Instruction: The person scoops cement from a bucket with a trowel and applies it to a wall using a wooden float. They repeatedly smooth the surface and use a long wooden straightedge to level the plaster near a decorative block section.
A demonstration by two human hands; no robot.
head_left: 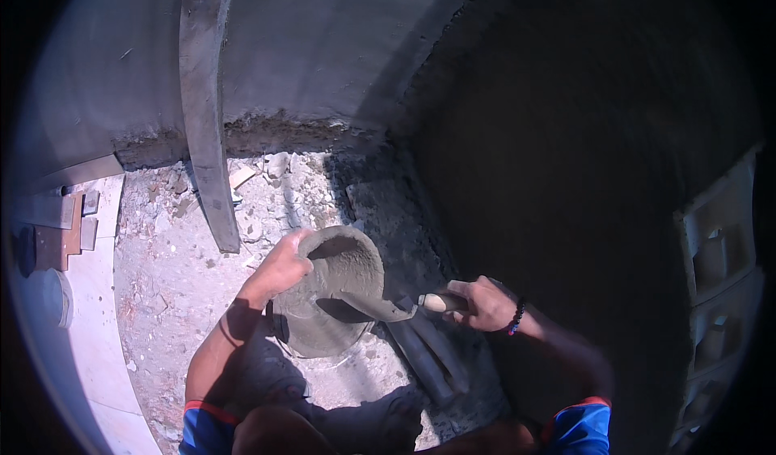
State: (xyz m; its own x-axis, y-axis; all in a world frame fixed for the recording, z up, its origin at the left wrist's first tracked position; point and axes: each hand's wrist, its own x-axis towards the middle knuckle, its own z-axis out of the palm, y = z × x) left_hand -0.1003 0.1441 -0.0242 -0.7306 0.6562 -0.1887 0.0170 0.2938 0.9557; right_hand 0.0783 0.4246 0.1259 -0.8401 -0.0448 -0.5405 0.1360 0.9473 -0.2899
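Observation:
My left hand [284,267] is closed on the rim of a round, mortar-coated bowl [356,249]. The bowl is tilted above a wider round container [275,326] that holds wet grey mortar [323,338]. My right hand [485,305] is wrapped round the wooden handle of a trowel [373,305]. The trowel's blade, smeared with mortar, points left and lies across the lower edge of the bowl. Where the bowl ends and the mortar below begins is hard to make out.
A long wooden plank [206,107] leans on the grey back wall [323,43]. Rubble [275,172] lies along the wall's foot. A dark plastered wall [550,172] rises on the right, with pale hollow blocks [715,261] beyond. Wood pieces [61,237] rest on a pale ledge [93,326] at left.

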